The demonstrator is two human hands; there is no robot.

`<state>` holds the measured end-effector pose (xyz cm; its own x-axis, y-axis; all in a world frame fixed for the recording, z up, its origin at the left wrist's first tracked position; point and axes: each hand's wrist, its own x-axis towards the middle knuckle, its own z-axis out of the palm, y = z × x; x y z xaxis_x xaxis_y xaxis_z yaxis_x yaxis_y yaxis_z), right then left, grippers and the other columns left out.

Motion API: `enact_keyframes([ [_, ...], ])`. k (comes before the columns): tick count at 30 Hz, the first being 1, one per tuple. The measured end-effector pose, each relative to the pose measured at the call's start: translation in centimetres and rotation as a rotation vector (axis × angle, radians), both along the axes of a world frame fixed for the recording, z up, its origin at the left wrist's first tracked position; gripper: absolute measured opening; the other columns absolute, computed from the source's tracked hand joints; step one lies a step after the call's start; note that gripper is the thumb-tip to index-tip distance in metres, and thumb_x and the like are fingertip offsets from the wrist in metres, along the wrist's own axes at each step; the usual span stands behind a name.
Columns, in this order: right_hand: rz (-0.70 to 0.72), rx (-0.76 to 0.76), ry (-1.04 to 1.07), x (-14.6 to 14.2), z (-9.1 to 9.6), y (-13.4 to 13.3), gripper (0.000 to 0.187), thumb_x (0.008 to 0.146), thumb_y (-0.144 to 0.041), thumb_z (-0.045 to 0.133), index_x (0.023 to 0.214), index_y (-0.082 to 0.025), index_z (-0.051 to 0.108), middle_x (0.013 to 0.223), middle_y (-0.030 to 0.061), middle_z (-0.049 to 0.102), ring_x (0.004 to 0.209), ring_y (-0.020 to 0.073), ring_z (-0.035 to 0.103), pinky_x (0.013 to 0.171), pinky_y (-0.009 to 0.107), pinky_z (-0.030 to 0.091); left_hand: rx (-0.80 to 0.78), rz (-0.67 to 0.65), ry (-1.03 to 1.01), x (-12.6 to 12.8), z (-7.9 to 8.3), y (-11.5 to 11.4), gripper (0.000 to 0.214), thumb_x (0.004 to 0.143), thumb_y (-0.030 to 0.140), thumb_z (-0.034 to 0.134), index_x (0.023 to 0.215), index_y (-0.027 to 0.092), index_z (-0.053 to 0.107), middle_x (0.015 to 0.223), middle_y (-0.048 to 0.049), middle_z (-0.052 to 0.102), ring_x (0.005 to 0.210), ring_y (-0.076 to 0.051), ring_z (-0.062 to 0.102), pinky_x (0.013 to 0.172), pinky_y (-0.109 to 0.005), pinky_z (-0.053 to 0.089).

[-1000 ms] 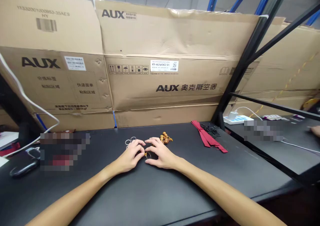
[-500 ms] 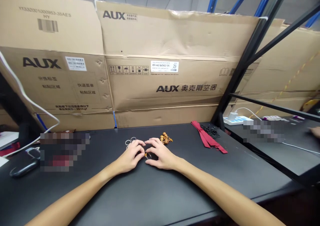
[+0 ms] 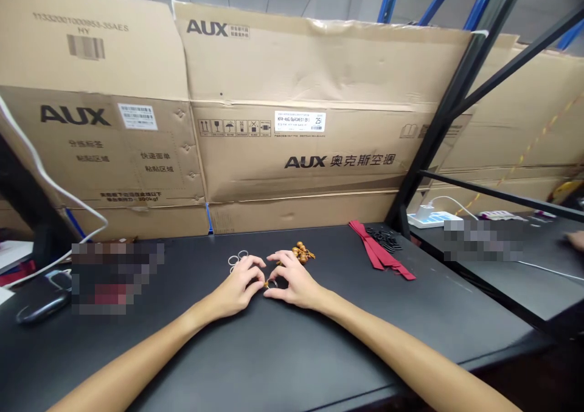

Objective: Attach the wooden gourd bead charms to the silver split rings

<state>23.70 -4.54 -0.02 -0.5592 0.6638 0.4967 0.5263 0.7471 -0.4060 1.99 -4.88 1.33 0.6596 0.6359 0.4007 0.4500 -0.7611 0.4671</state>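
My left hand [image 3: 237, 287] and my right hand [image 3: 296, 283] rest together on the black table [image 3: 283, 351], fingertips meeting. Between them they pinch a small metal key ring with a brown wooden bead [image 3: 270, 283]; most of it is hidden by the fingers. Loose metal key rings [image 3: 237, 258] lie just beyond my left hand. A small pile of wooden gourd beads [image 3: 302, 252] sits just beyond my right hand.
Red ribbons [image 3: 378, 255] and black clips [image 3: 387, 238] lie at the right rear. Large AUX cardboard boxes [image 3: 292, 126] wall the back. A black frame post [image 3: 438, 126] divides off the neighbouring table, where another person's hand [image 3: 575, 239] shows. A dark mouse [image 3: 41, 305] lies at the left.
My right hand's fingers have curled in slightly round the ring. Both hands stay in the same place.
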Motion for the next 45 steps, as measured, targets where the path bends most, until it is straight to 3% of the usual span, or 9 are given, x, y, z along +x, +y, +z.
enact_keyframes([
  [7,0.117,-0.034,0.008,0.14,0.39,-0.34,0.024,0.076,-0.03,0.075,0.096,-0.02,0.067,0.129,0.0113,0.049,0.123,0.0259,0.041,0.104,0.046,0.038,0.013,0.04,-0.035,0.1,0.11,0.05,0.017,0.094,0.022,0.044,0.082,0.019,0.054,0.113,-0.0068,0.052,0.104,-0.02,0.052,0.096,-0.037,0.042],
  [12,0.108,-0.066,0.038,0.1,0.48,-0.35,0.025,0.072,-0.032,0.079,0.091,-0.02,0.068,0.128,0.0104,0.05,0.122,0.0258,0.042,0.104,0.046,0.038,0.009,0.042,-0.035,0.04,0.18,0.0,0.016,0.094,0.022,0.045,0.082,0.019,0.056,0.113,-0.0068,0.053,0.104,-0.02,0.052,0.096,-0.037,0.042],
  [18,0.012,0.008,0.007,-0.03,-0.03,0.05,0.023,0.073,-0.038,0.078,0.083,-0.019,0.069,0.127,0.0107,0.052,0.122,0.0287,0.04,0.103,0.05,0.037,0.015,0.002,-0.006,0.2,0.12,-0.34,0.015,0.094,0.02,0.045,0.084,0.019,0.056,0.115,-0.0072,0.051,0.107,-0.021,0.05,0.097,-0.038,0.041],
  [23,0.033,0.028,-0.008,0.04,-0.13,0.07,0.028,0.073,-0.041,0.077,0.088,-0.02,0.068,0.129,0.0108,0.051,0.123,0.0291,0.039,0.103,0.05,0.037,0.003,-0.002,-0.028,0.45,0.15,-0.46,0.015,0.094,0.021,0.045,0.083,0.02,0.056,0.114,-0.0073,0.052,0.107,-0.021,0.05,0.097,-0.038,0.042],
  [32,0.122,-0.078,0.013,0.2,0.63,-0.29,0.023,0.074,-0.032,0.077,0.091,-0.021,0.067,0.128,0.0105,0.05,0.122,0.0261,0.042,0.104,0.047,0.036,-0.067,0.025,-0.061,0.42,0.47,-0.4,0.017,0.094,0.023,0.044,0.081,0.019,0.054,0.114,-0.0071,0.051,0.104,-0.02,0.052,0.096,-0.037,0.042],
  [45,0.102,-0.201,0.13,0.71,0.67,-0.04,0.023,0.076,-0.029,0.075,0.096,-0.021,0.066,0.128,0.0098,0.052,0.124,0.0233,0.044,0.107,0.045,0.034,-0.119,0.037,-0.096,0.12,0.19,0.16,0.019,0.095,0.026,0.044,0.083,0.019,0.057,0.113,-0.0064,0.051,0.091,-0.017,0.054,0.086,-0.033,0.047],
])
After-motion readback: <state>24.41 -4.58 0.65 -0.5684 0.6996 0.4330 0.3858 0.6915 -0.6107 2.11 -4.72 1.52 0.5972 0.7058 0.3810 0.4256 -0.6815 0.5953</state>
